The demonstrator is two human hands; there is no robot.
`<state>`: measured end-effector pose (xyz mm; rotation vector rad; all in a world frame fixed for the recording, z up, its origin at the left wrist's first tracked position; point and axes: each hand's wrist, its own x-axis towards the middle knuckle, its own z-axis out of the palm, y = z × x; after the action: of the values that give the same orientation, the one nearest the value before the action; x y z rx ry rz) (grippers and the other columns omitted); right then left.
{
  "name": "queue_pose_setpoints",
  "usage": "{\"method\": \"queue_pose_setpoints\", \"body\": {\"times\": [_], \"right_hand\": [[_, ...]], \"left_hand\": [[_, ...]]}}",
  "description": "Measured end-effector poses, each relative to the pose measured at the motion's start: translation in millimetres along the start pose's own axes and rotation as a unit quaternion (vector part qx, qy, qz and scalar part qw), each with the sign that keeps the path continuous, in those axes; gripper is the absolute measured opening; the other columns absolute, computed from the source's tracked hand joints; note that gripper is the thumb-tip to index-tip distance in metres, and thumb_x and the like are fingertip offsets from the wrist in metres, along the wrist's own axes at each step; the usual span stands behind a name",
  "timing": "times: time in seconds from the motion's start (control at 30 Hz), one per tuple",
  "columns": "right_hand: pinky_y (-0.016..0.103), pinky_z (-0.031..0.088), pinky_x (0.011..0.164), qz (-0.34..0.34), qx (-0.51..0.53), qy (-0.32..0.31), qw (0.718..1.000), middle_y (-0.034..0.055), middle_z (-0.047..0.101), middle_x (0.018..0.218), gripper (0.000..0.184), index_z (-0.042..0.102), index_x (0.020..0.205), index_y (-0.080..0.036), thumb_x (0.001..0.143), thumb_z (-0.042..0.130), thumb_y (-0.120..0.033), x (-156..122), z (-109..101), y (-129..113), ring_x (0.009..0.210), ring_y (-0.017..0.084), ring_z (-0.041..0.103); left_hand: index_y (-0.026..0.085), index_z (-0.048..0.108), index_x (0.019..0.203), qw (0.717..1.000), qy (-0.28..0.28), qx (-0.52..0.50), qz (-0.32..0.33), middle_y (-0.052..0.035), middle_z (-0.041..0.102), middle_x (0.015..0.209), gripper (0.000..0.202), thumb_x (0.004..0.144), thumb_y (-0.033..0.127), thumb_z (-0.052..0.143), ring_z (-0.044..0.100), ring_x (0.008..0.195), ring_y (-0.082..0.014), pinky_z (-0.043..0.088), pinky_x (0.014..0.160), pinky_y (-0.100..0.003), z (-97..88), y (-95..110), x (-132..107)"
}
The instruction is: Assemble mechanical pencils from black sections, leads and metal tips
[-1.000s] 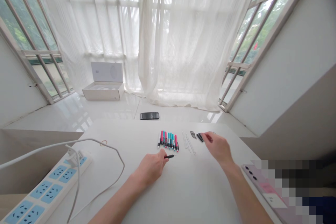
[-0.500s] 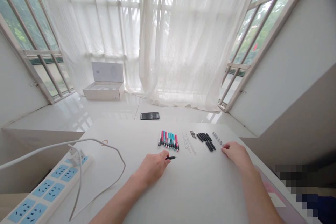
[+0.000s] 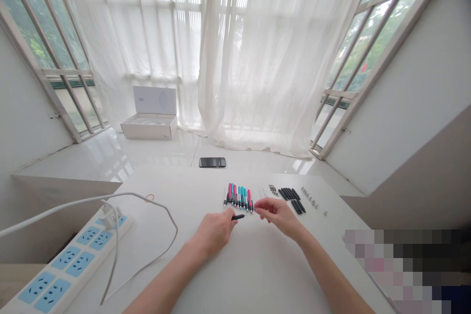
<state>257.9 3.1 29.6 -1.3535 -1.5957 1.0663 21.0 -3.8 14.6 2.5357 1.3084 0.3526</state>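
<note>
My left hand (image 3: 216, 229) is closed around a black pen grip (image 3: 238, 217) that points right, a thin tip sticking out of its end. Just right of that tip, my right hand (image 3: 280, 215) is pinched, with the thumb and forefinger together; whatever is between them is too small to make out. Beyond my hands lies a row of pink, teal and white pen barrels (image 3: 239, 197). Thin clear refills (image 3: 262, 192) are partly hidden behind my right hand. Farther right are small dark metal pieces (image 3: 273, 190), several black grips (image 3: 289, 194) and a line of small grey tips (image 3: 309, 197).
A white power strip (image 3: 79, 250) with a looping white cable (image 3: 172, 221) takes up the table's left side. A black phone (image 3: 212, 162) lies past the far edge. An open white box (image 3: 149, 130) stands by the curtain. One grey tip (image 3: 325, 214) sits apart at right.
My right hand has moved left from the row of grey tips to beside the pen grip's end. My left hand still holds the grip. The view has shifted slightly.
</note>
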Motion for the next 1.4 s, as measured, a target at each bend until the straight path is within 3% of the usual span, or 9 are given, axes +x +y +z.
{"method": "queue_pose_setpoints", "body": {"times": [0.13, 0.4, 0.7, 0.87, 0.97, 1.17, 1.3, 1.4], "right_hand": [[0.024, 0.043, 0.052, -0.011, -0.001, -0.038, 0.999, 0.0023, 0.067, 0.074, 0.019, 0.070, 0.082, -0.019, 0.076, 0.066, -0.036, -1, 23, 6, 0.061, 0.012, 0.056], [0.025, 0.043, 0.056, -0.029, -0.052, -0.035, 0.998, 0.0026, 0.069, 0.080, 0.018, 0.071, 0.084, -0.020, 0.077, 0.065, -0.035, -1, 22, 9, 0.063, 0.012, 0.055], [0.027, 0.049, 0.061, -0.093, -0.079, 0.008, 0.993, 0.0042, 0.073, 0.082, 0.019, 0.073, 0.082, -0.022, 0.076, 0.066, -0.039, -5, 40, 8, 0.073, 0.018, 0.063], [0.027, 0.047, 0.058, -0.124, -0.110, 0.020, 0.986, 0.0038, 0.072, 0.070, 0.024, 0.073, 0.080, -0.021, 0.080, 0.063, -0.043, -6, 42, 11, 0.062, 0.016, 0.062], [0.025, 0.044, 0.053, -0.144, -0.145, 0.012, 0.979, 0.0021, 0.068, 0.062, 0.029, 0.071, 0.079, -0.020, 0.084, 0.058, -0.046, -6, 41, 11, 0.055, 0.014, 0.057], [0.024, 0.040, 0.056, -0.194, -0.239, -0.005, 0.951, 0.0032, 0.065, 0.068, 0.040, 0.062, 0.072, -0.019, 0.093, 0.042, -0.046, -8, 40, 13, 0.060, 0.013, 0.055], [0.025, 0.035, 0.055, -0.174, -0.302, -0.012, 0.937, 0.0016, 0.059, 0.059, 0.050, 0.055, 0.062, -0.020, 0.098, 0.029, -0.042, -10, 43, 13, 0.054, 0.013, 0.050], [0.026, 0.036, 0.056, -0.172, -0.313, -0.022, 0.934, 0.0029, 0.062, 0.065, 0.045, 0.058, 0.071, -0.021, 0.098, 0.029, -0.041, -12, 44, 10, 0.058, 0.015, 0.053]], "left_hand": [[0.022, 0.044, 0.096, 1.000, 0.018, 0.005, 0.007, -0.0008, 0.067, 0.075, 0.008, 0.097, 0.027, 0.038, 0.066, 0.064, -0.0205, 0.030, 0.051, -0.025, 4.4, -4, 0], [0.022, 0.046, 0.094, 1.000, 0.021, 0.009, 0.012, -0.0006, 0.066, 0.073, 0.009, 0.097, 0.029, 0.040, 0.065, 0.062, -0.0200, 0.030, 0.051, -0.024, 6.7, -5, -1], [0.022, 0.046, 0.093, 0.999, 0.031, 0.022, 0.018, -0.0015, 0.068, 0.078, 0.010, 0.097, 0.030, 0.040, 0.066, 0.066, -0.0206, 0.033, 0.052, -0.025, 6.7, -7, -1], [0.022, 0.046, 0.094, 0.998, 0.043, 0.028, 0.037, -0.0008, 0.068, 0.080, 0.011, 0.097, 0.029, 0.040, 0.065, 0.066, -0.0191, 0.033, 0.052, -0.025, 10.1, -10, -1], [0.022, 0.047, 0.094, 0.997, 0.048, 0.026, 0.050, -0.0003, 0.069, 0.081, 0.011, 0.097, 0.028, 0.039, 0.064, 0.065, -0.0183, 0.033, 0.052, -0.025, 10.8, -11, -1], [0.022, 0.050, 0.093, 0.997, 0.050, 0.013, 0.056, 0.0001, 0.068, 0.081, 0.013, 0.096, 0.028, 0.039, 0.063, 0.065, -0.0168, 0.035, 0.052, -0.025, 7.7, -8, -1], [0.022, 0.052, 0.095, 0.996, 0.051, -0.003, 0.073, -0.0002, 0.068, 0.087, 0.016, 0.096, 0.029, 0.038, 0.063, 0.070, -0.0162, 0.039, 0.057, -0.024, 4.0, -5, -2], [0.023, 0.053, 0.098, 0.995, 0.057, -0.006, 0.078, -0.0009, 0.067, 0.090, 0.021, 0.098, 0.029, 0.033, 0.063, 0.075, -0.0168, 0.041, 0.060, -0.025, 2.9, -5, -2]]}}
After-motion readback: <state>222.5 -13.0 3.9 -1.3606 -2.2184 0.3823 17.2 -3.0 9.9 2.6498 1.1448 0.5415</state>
